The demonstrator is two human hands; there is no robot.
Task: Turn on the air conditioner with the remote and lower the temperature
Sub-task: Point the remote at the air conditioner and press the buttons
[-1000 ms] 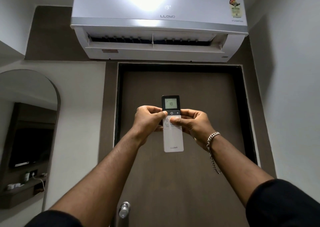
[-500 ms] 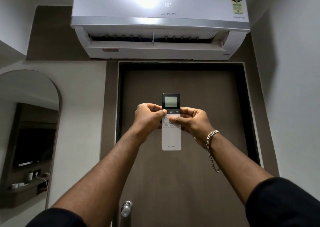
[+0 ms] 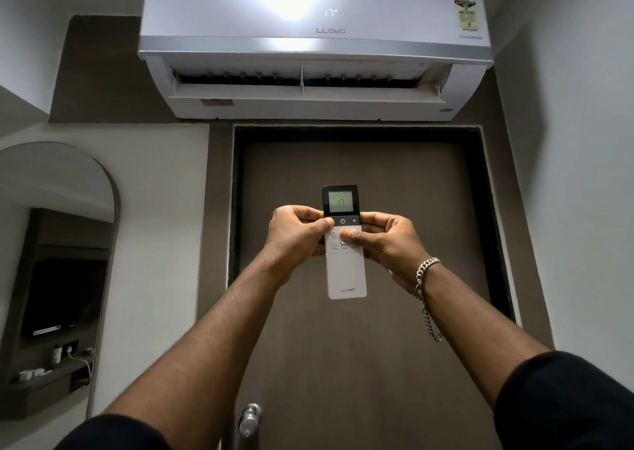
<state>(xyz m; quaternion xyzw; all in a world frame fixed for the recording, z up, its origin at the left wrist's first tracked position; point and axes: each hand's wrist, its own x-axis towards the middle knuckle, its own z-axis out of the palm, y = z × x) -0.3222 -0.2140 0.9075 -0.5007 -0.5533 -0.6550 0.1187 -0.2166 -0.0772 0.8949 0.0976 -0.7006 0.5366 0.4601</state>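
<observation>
A white wall air conditioner hangs above the door with its louvre open and 17 lit on its front panel. I hold a slim white remote upright in front of the door, pointed up at the unit; its small screen reads 17. My left hand grips the remote's left edge, thumb resting beside the power button. My right hand, with a chain bracelet on the wrist, grips the right edge, its thumb pressing on a button just below the plus key.
A brown door with a metal knob fills the wall straight ahead. An arched mirror hangs on the left wall and reflects a shelf with small items. A plain white wall runs along the right.
The number on the air conditioner panel dropped from 19 to 18 to 17, and the remote's screen went from 18 to 17. Both hands stayed on the remote.
</observation>
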